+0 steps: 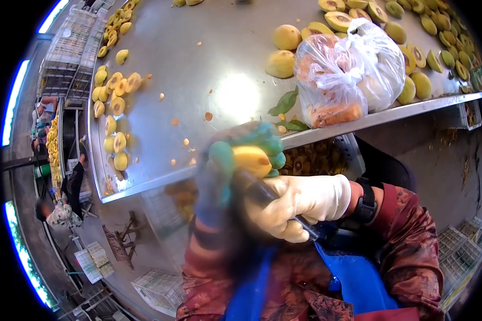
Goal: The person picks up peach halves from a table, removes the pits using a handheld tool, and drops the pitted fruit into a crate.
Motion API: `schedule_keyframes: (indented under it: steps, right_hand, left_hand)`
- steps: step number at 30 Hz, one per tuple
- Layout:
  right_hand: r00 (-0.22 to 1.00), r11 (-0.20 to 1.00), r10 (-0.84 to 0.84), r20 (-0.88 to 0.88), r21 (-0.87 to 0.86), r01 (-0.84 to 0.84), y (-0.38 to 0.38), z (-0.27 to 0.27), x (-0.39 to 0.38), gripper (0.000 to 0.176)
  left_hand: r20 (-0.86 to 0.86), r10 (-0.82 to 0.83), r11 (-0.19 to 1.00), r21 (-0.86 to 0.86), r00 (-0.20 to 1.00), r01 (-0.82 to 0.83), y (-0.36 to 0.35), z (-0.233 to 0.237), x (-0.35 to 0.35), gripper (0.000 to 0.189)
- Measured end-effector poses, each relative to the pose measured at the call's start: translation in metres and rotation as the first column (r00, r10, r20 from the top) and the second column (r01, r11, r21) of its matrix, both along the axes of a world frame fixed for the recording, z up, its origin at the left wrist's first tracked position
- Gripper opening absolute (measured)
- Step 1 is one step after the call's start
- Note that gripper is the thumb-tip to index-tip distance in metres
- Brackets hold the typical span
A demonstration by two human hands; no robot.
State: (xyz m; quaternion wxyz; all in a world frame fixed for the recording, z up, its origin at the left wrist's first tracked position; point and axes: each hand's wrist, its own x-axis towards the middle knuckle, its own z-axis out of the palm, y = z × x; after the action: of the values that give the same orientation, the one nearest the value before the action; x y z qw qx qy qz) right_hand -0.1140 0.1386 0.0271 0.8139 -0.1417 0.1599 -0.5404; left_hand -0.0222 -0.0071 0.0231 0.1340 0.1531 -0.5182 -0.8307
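My left hand (220, 158), in a green and blue glove, is wrapped round a piece of yellow, apricot-like fruit (253, 160). A brownish patch shows on the fruit's right end. In a white glove, my right hand (284, 208) grips a tool with a dark handle (260, 191). The tool's far end lies close below the fruit, but blur hides its shape and whether it touches. Both hands are just in front of the metal table's edge. Beyond them on the table (182, 69) are a green leaf (285, 101) and small fruit scraps.
Tied plastic bags (334, 80) sit at the table's front edge. Halved yellow fruit (119, 142) lies along the left side, with more piled at the upper right. Below the edge, a crate holds brownish fruit pieces (316, 163). Other people (64, 214) are at the far left.
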Motion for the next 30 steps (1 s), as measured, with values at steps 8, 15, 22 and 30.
schedule_keyframes:
  steps: [8, 15, 22, 30]
  right_hand:
    - [0.276, 0.936, -0.310, -0.910, -0.241, 0.257, -0.011, -0.019, 0.024, 0.021]
    - [-0.335, 0.984, -0.178, -0.925, -0.167, -0.063, -0.001, -0.020, 0.003, 0.022]
    - [-0.712, 0.959, -0.195, -0.675, 0.019, -0.281, 0.017, -0.062, 0.011, 0.016]
    - [-0.632, 0.957, -0.205, -0.747, -0.018, -0.288, 0.016, -0.053, 0.013, 0.009]
  left_hand:
    - [0.022, 0.095, 0.993, 0.072, 0.995, -0.096, 0.002, 0.002, -0.006, 0.063]
    - [0.148, 0.321, 0.937, 0.093, 0.936, -0.336, -0.011, -0.003, -0.011, 0.079]
    - [0.069, 0.369, 0.912, 0.167, 0.927, -0.375, -0.032, 0.018, 0.007, 0.070]
    - [0.171, 0.647, 0.635, -0.661, 0.744, -0.400, -0.144, -0.009, 0.229, 0.047]
